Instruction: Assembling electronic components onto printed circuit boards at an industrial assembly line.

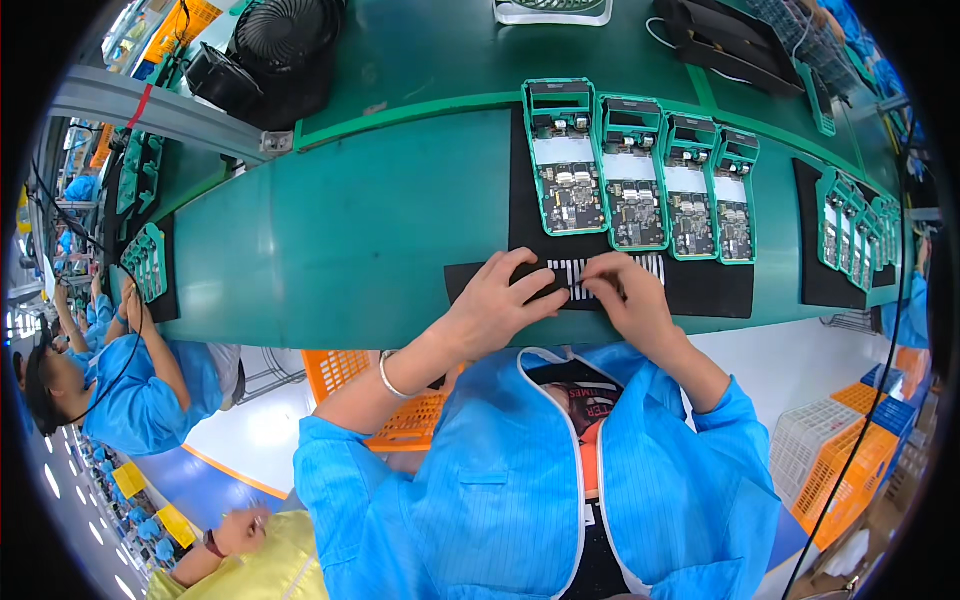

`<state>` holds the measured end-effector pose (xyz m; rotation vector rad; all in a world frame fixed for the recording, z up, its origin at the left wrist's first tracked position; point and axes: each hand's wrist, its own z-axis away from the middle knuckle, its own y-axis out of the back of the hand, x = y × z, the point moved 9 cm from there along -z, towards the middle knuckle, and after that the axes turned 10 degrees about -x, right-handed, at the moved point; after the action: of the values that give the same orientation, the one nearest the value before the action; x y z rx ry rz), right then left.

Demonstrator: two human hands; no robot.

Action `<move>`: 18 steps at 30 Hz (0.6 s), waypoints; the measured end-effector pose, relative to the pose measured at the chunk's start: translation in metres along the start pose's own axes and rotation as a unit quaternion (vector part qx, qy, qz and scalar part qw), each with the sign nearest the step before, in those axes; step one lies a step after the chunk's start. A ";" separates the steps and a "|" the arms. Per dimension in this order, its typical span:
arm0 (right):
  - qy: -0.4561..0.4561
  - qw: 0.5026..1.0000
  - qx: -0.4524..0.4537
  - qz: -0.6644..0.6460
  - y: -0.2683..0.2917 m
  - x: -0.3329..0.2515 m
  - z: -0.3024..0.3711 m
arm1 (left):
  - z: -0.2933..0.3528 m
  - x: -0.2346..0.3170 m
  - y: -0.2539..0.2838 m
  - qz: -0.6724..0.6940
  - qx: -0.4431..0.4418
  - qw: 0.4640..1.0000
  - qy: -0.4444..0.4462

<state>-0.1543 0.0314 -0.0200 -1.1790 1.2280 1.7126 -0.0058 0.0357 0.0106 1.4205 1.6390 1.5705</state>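
Observation:
Both my hands work over a row of thin white strips lying side by side on a black mat. My left hand, with a bangle at the wrist, rests at the left end of the row; its fingers are bent and apart, the tips by the strips. My right hand is closed over the middle of the row, its fingertips pinched together. Whatever lies between them is too small to make out. Just beyond the mat stand several green-framed circuit board units, each with a white patch across its middle.
More green-framed boards stand on a mat at the right and at the left. A black fan sits at the far left beyond a metal rail. An orange crate is below the table edge. A co-worker in blue sits left.

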 end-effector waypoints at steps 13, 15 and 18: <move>0.086 0.979 0.111 -0.147 0.062 -0.012 -0.045 | -0.010 0.008 0.003 -0.015 0.032 0.998 -0.052; 0.068 0.985 0.108 -0.118 0.075 -0.007 -0.066 | -0.017 0.005 0.002 0.052 0.012 0.998 -0.039; 0.060 0.989 0.093 -0.100 0.077 -0.003 -0.089 | -0.035 -0.009 0.020 0.093 0.054 0.994 0.019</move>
<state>-0.1990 -0.0764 -0.0051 -1.2596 1.2650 1.3684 -0.0256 0.0091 0.0347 1.6506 1.6779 1.6407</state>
